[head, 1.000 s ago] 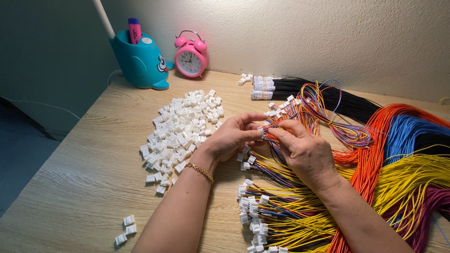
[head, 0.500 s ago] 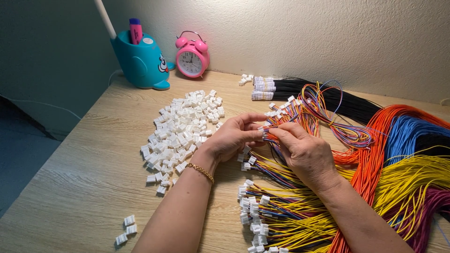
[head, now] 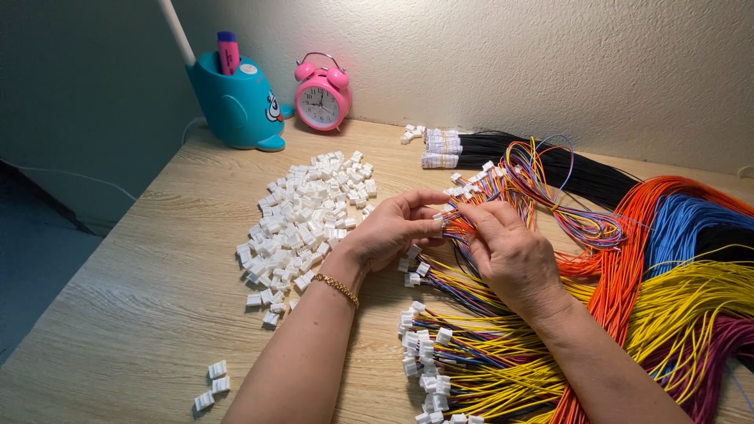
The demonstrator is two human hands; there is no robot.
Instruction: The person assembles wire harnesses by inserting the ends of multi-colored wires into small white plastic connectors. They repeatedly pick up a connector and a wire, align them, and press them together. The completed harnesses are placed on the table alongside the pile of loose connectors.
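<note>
Little has moved since half a second ago: both hands stay at the same spot over the worktop (head: 133, 314), fingertips meeting, with only slight finger shifts.

Left hand (head: 389, 232): grip closed in a pinch on a small white connector (head: 442, 222), thumb and forefinger at its sides. A gold bracelet (head: 338, 286) sits on that wrist.

Right hand (head: 514, 255): grip pinched on thin coloured wire ends (head: 463, 229) right at the connector; the wires run back under the palm. Whether the ends are seated in the housing cannot be told, fingers cover the joint.

Counts:
- Hands: 2, one person.
- Loose white connector housings (head: 306, 216): one heap left of the hands, too many to count; 3 stray pieces (head: 214, 385) lie apart near the front edge.
- Finished harnesses (head: 448, 361): a fanned pile with white plugs, just below the hands; number not countable.
- Wire bundles at the right: black (head: 542, 161), orange (head: 652, 212), blue (head: 691, 224), yellow (head: 699, 298), purple (head: 726, 345), plus one multicoloured looped bundle (head: 550, 188).
- Pink twin-bell alarm clock (head: 323, 96): 1, against the wall.
- Teal whale-shaped pen holder (head: 236, 106): 1, just left of the clock, holding one pink marker (head: 228, 52).

Heaps, bundles, clock and holder are unchanged from the earlier frames.
</note>
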